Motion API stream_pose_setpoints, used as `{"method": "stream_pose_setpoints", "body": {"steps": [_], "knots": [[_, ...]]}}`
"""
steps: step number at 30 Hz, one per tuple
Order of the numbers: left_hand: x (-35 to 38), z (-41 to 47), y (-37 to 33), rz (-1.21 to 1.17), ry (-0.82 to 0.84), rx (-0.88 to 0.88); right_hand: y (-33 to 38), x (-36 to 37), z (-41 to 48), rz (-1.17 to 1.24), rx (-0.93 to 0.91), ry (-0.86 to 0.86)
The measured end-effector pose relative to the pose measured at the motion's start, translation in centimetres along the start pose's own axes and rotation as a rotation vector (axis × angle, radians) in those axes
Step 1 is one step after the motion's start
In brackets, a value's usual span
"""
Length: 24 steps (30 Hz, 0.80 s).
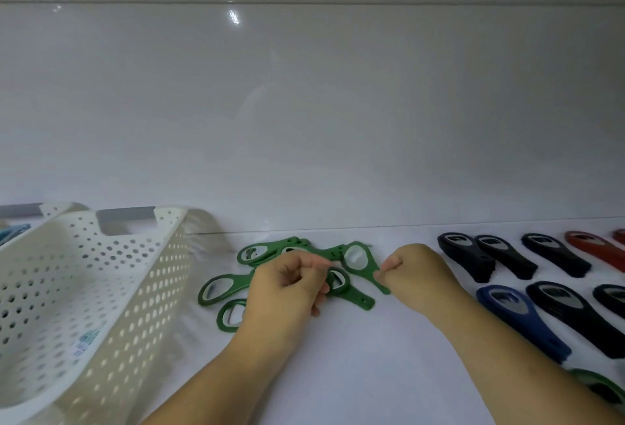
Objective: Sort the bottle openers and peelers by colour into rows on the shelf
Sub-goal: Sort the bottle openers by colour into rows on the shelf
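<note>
The right hand [417, 272] pinches the handle end of a green opener [358, 255], fingers curled tight. The left hand [287, 286] grips into the green pile [263, 252] on the shelf [372, 357]. The pinched opener lies diagonally, ring pointing back-left. A tug might snag the overlapping neighbours and scatter them.

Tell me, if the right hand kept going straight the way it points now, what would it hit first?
The right hand points up-left and already pinches one green bottle opener. Going on, it would likely meet the pile of green openers first, though depth is unclear.
</note>
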<state>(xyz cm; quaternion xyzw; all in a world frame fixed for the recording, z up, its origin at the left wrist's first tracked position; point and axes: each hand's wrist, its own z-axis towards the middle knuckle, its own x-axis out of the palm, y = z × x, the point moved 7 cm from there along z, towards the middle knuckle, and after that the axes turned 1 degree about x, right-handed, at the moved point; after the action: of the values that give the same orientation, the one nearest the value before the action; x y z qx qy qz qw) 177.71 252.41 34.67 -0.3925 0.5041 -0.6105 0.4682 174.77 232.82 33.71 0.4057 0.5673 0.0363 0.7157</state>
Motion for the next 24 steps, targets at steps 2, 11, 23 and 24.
{"method": "stream_pose_setpoints", "body": {"steps": [2, 11, 23, 24], "knots": [[0.4, -0.3, -0.4, -0.080, 0.044, -0.005, -0.2, -0.5, 0.1, 0.127, 0.018, -0.020], [1.9, -0.8, 1.4, -0.340, 0.225, -0.264, 3.1, 1.4, -2.5, 0.795, -0.086, 0.307], [-0.8, 0.2, 1.3, -0.464, -0.023, -0.284, 3.1, 1.3, -2.3, 0.134, -0.330, 0.035], [-0.8, 0.1, 1.2, -0.477, -0.033, -0.293, 3.3, 1.8, -2.4, 0.070, -0.369, 0.084]]}}
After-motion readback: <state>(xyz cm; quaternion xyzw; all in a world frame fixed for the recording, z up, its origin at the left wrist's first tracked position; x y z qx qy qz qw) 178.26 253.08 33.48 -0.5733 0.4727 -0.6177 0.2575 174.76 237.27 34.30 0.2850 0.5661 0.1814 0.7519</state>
